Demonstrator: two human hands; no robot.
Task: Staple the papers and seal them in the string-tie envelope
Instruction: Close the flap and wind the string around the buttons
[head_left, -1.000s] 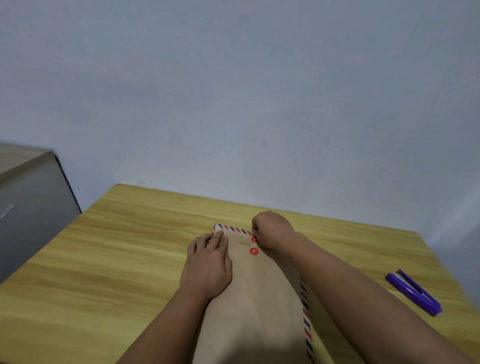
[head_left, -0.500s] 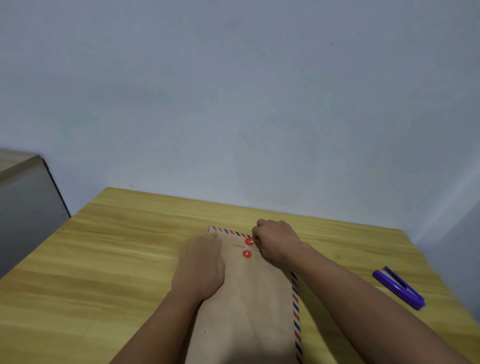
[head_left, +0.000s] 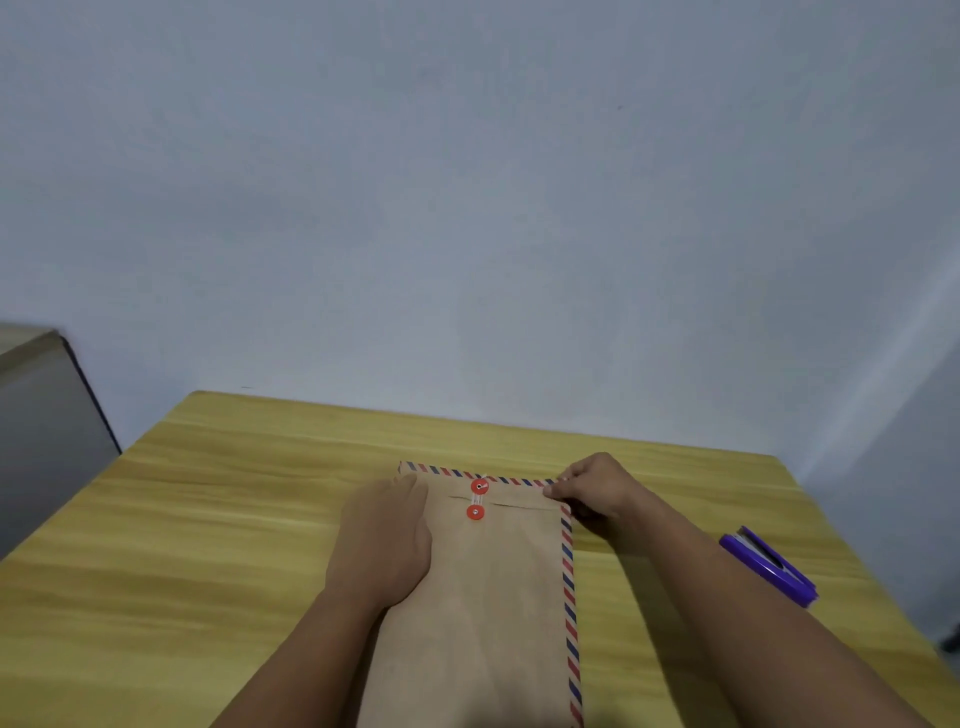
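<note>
Head view: purple stapler (head_left: 768, 565) lies right of envelope (head_left: 498, 582), well apart.

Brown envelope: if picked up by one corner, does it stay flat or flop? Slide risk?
The brown envelope lies thin and flat on the wooden table, so it probably bends under its own weight when lifted by one corner. It is likely light. It may slide easily on the smooth top; the left hand pressing it flat hints at that.
</note>
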